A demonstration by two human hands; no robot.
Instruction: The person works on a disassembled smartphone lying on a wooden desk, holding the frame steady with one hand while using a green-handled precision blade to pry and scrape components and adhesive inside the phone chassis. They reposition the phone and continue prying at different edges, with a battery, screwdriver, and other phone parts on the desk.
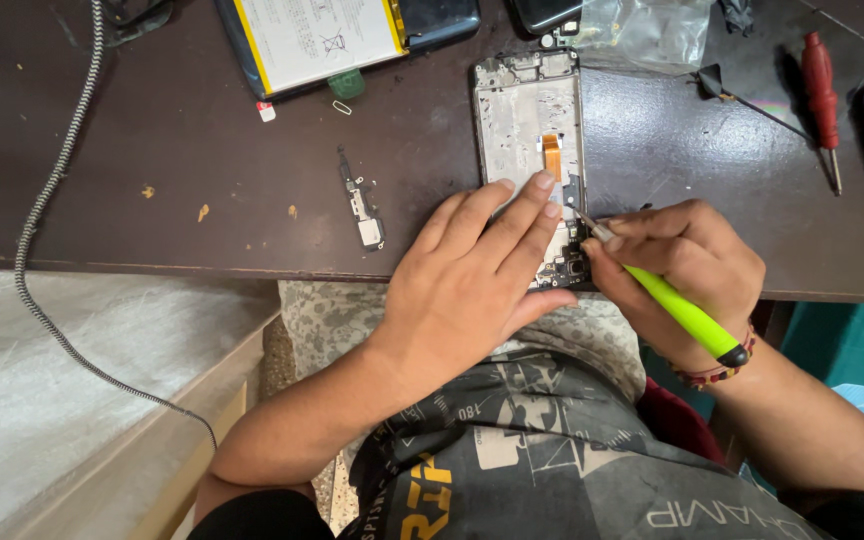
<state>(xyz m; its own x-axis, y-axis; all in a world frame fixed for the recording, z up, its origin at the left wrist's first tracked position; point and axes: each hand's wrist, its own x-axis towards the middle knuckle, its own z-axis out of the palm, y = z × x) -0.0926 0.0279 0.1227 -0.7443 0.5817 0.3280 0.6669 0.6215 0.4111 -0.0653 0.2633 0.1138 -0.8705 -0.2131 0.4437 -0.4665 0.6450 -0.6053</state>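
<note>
Left hand [472, 275] is lying flat and open, fingers spread, pressing down on the lower half of an opened phone frame [530, 120] to pin it to the table. Right hand [692, 265] is curled tight around a screwdriver with a lime-green handle [682, 312], held like a pen, with the metal tip touching the bottom right corner of the frame, just beside the left fingertips [544, 182].

The frame itself sits near the front edge of the dark brown table [172, 130], long side running away from the person. It's a bare shell: pale silvery-white inside, a short orange flex cable [551, 155] standing out in the middle, grey metal bits along the top, and dark small parts down at the bottom where the tip is working. The lower part is mostly hidden under the left hand.

Other stuff around: a small loose board with a ribbon [362, 212] lies on the table left of the frame, well apart from it. A phone battery in its dark back shell [332, 35] is up at the far edge. A clear plastic bag [652, 30] is up top right, a red-handled screwdriver [820, 90] lies on the right, and a braided cable [47, 200] runs down the left side.
</note>
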